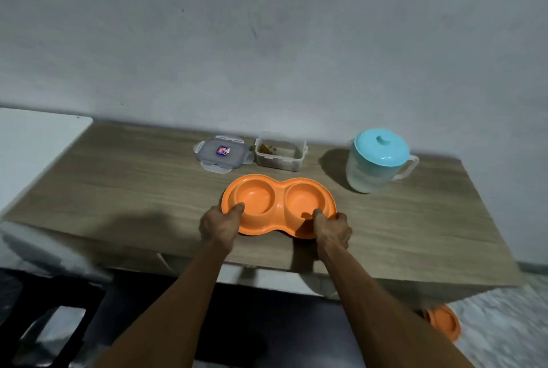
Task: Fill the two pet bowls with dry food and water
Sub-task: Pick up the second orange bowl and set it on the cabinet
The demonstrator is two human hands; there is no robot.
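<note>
Left hand (220,227) and right hand (332,229) pinch near rim of glossy orange plastic double bowl (278,204), frame centre, on wood-grain table (133,189). Beyond: clear kibble tub (280,152), its clip lid (223,153) with unreadable sticker, frosted jug (376,160) with teal lid.

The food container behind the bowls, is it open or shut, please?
Open: the food container has no lid on; its lid lies beside it.
</note>
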